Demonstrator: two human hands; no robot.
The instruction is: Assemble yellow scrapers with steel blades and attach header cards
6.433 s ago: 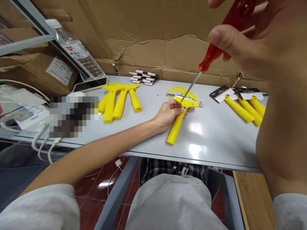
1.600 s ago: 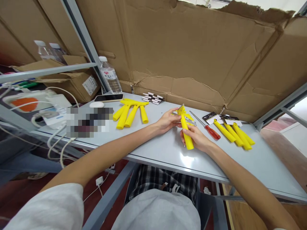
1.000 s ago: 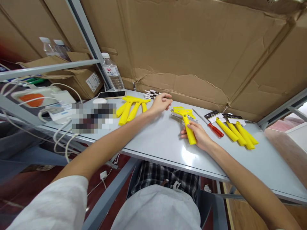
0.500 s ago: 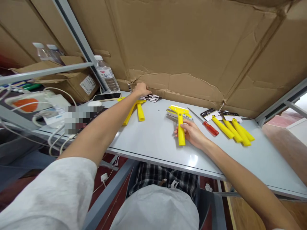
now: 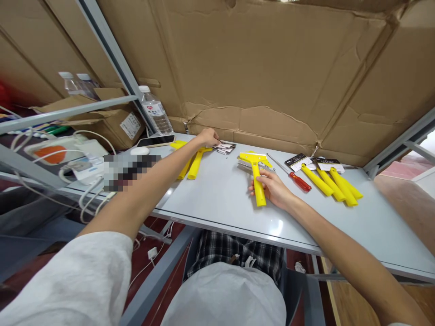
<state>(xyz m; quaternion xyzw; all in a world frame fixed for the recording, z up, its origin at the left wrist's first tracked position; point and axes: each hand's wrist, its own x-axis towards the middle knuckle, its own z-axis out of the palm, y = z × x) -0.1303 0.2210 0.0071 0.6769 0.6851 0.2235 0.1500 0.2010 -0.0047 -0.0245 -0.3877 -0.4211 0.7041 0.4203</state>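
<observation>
Grey tbl (image 5: 210, 199), brn cardbd (image 5: 268, 68) behind

The person's right hand (image 5: 270, 184) holds a yellow scraper (image 5: 257, 175) by its handle at the grey table (image 5: 217, 194). The left arm stretches far out, and the left hand (image 5: 208, 136) is at the edge of a little pile of cards (image 5: 227, 147). A red screwdriver (image 5: 299, 181) lies between the scraper and some yellow handles (image 5: 318, 180) with black and white tags.

The scraper (image 5: 256, 171) is showing bright yellow, the screwdriver (image 5: 299, 181) is flaunting a red handle, the tags (image 5: 299, 161) are mixing black with white, the shorts (image 5: 217, 249) are displaying dark plaid, and the desk (image 5: 217, 199) is gleaming pale grey.
</observation>
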